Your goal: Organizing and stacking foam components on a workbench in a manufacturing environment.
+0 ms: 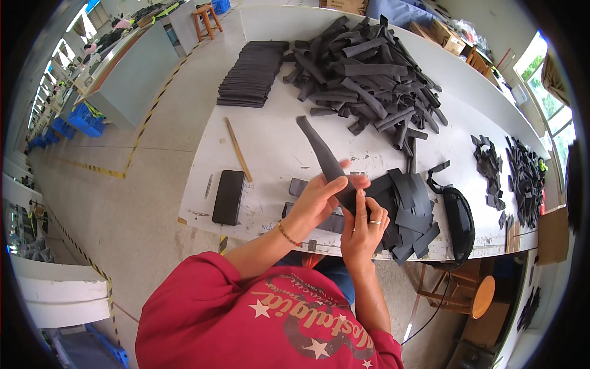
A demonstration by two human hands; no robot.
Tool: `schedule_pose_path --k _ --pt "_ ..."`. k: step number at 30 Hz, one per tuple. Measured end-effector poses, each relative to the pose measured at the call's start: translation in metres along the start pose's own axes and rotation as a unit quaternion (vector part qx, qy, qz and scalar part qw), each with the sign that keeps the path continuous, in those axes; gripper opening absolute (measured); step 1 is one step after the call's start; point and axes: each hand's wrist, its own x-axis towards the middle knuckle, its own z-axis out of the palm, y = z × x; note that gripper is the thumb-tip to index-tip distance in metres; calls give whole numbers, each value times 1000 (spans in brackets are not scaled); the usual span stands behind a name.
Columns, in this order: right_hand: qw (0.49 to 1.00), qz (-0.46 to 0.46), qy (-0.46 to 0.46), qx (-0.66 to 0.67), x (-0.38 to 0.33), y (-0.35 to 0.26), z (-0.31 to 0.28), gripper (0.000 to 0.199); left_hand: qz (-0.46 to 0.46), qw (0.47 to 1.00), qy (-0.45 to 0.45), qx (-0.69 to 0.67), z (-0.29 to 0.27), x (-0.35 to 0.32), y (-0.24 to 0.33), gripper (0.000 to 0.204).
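Note:
A long dark grey fabric strip, curled lengthwise, is held at an angle above the white table in front of me. My left hand grips it around the middle, thumb on top and fingers partly behind it. At its lower end, my right hand, with a ring on one finger, pinches the fabric; the exact fold between the fingertips is hidden. Beneath my hands lie a few dark folded pieces. Just right of my right hand, several flat dark strips overlap in a loose fan.
The white table carries a big heap of curled dark strips, a neat row of flat ones, a wooden stick and a black phone. A glossy black rounded object sits at the right edge, near a wooden stool.

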Motion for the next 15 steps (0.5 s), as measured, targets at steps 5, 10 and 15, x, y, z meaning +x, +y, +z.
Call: schedule_pose_path --k 5,10,15 --pt "999 1 37 12 1 0 18 44 -53 994 0 -96 3 1 -27 40" --pt "991 59 40 118 1 -5 22 41 -20 1000 17 -8 4 3 -17 30" --pt "990 29 28 133 3 -4 25 36 -35 996 5 -82 4 3 -19 26"
